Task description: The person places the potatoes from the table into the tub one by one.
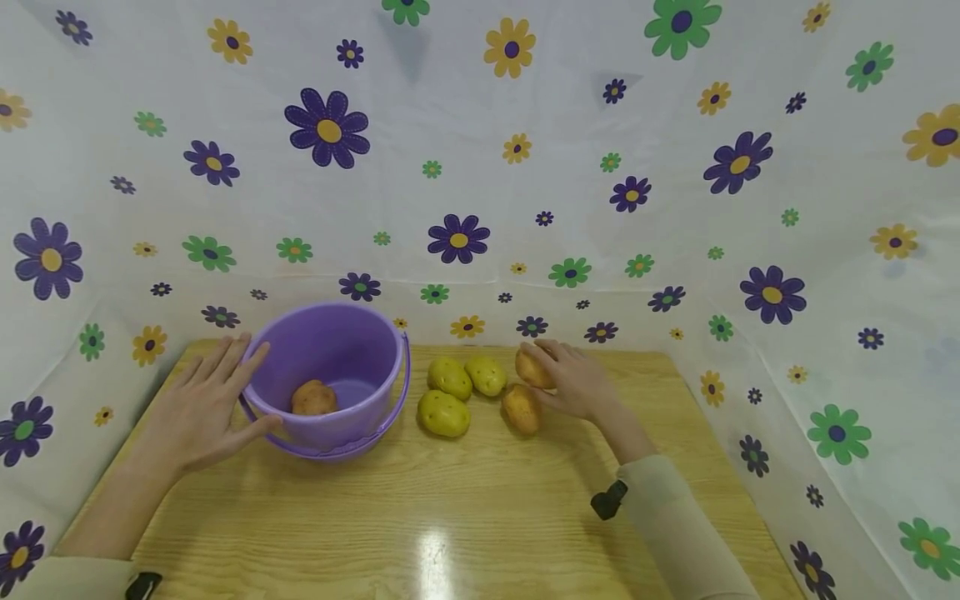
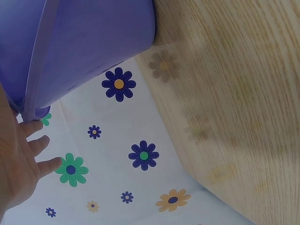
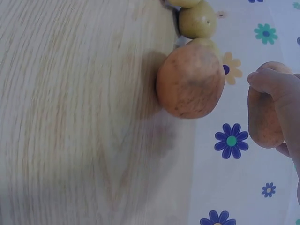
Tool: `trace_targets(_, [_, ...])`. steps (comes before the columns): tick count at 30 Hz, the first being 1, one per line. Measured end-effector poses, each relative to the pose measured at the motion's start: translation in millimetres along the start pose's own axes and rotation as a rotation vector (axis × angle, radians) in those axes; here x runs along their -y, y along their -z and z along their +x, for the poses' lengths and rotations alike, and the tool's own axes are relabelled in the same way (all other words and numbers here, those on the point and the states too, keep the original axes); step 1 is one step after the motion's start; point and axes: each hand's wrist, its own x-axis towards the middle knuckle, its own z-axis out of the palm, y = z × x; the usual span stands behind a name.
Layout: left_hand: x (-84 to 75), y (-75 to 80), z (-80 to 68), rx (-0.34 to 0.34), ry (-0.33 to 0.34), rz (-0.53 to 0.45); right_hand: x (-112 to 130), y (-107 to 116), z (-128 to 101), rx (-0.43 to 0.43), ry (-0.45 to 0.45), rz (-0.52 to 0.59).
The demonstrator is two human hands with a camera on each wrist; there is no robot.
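A brown potato [image 1: 534,367] is gripped by the curled fingers of the right hand [image 1: 577,382] at the far right of the wooden table [image 1: 480,517]. Just left lie another brown potato [image 1: 521,408] and three yellow potatoes [image 1: 444,413]. The purple bucket [image 1: 330,375], holding one potato [image 1: 313,398], is touched on its left side by the spread left hand [image 1: 198,408].

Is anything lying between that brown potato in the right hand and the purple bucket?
Yes. Three yellow potatoes lie on the table between the brown potato, gripped by the right hand, and the purple bucket.
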Motion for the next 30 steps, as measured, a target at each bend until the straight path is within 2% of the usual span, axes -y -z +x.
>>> trace_targets(14, [1.0,-0.1,0.6,-0.012,-0.008,0.007,23,11,19,0.005,0.016,0.009])
trace_targets(21, [1.6,-1.6,0.5,-0.021,-0.019,0.002,34,17,30,-0.025,0.060,0.020])
trace_targets(30, [0.9,-1.2,0.8,0.000,-0.003,-0.011,50,21,48,-0.071,0.102,0.043])
